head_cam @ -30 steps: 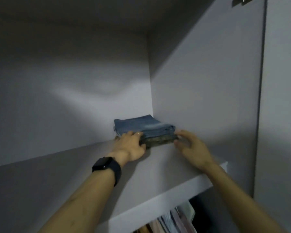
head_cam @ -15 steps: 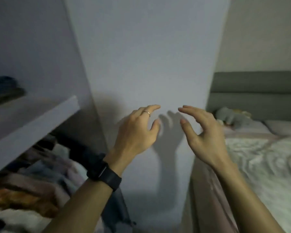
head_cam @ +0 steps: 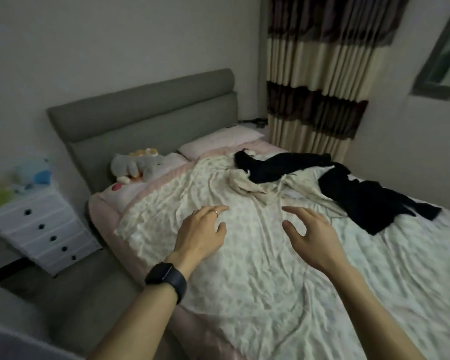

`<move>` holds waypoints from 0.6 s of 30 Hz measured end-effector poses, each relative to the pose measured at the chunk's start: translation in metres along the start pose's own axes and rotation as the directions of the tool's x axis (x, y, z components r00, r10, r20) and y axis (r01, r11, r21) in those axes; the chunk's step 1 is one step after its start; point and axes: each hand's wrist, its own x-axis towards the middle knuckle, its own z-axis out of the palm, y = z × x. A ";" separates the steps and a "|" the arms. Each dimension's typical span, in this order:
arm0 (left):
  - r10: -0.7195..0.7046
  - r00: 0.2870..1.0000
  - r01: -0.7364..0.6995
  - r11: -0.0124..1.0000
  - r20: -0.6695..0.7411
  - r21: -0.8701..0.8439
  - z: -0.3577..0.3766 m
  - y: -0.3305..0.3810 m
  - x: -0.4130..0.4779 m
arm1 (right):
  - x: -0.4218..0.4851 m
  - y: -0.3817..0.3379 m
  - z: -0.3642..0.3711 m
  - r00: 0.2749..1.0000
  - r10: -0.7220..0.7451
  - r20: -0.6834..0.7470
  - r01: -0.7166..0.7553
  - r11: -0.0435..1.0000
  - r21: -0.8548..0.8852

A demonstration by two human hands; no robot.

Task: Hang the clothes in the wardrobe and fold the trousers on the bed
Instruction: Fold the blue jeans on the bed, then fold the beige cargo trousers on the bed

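Observation:
A bed (head_cam: 257, 276) with a crumpled pale sheet fills the view. On its far right side lie black garments (head_cam: 369, 201) spread out, one stretch of black cloth (head_cam: 276, 165) reaching toward the pillow, and a cream garment (head_cam: 252, 187) bunched between them. My left hand (head_cam: 200, 235), with a ring and a dark wrist watch, hovers over the sheet with relaxed fingers and holds nothing. My right hand (head_cam: 312, 232) hovers beside it, fingers loosely spread, empty. Both hands are short of the clothes.
A grey padded headboard (head_cam: 146, 118) stands at the back, with a plush toy (head_cam: 138, 165) and a pink pillow (head_cam: 221, 141) below it. A white drawer unit (head_cam: 42, 229) stands left of the bed. A striped curtain (head_cam: 317, 81) hangs at the far right corner.
My view swung from the wardrobe shelf, where both hands rested at folded jeans, past the wardrobe door to the bed. Both hands left the jeans and now hover empty over the sheet.

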 end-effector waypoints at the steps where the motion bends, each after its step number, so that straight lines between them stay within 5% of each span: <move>1: 0.014 0.999 -0.014 1.000 0.039 -0.002 0.015 0.010 0.018 | 0.005 0.020 -0.006 0.999 0.044 0.008 -0.044 0.999 -0.023; 10: 0.100 0.960 -0.120 0.991 0.260 0.063 0.097 0.057 0.120 | 0.028 0.122 -0.021 0.953 0.291 0.090 -0.278 0.951 -0.134; 18: 0.059 0.914 -0.123 0.983 0.402 0.135 0.147 0.020 0.205 | 0.090 0.152 0.039 0.902 0.362 0.235 -0.318 0.926 -0.204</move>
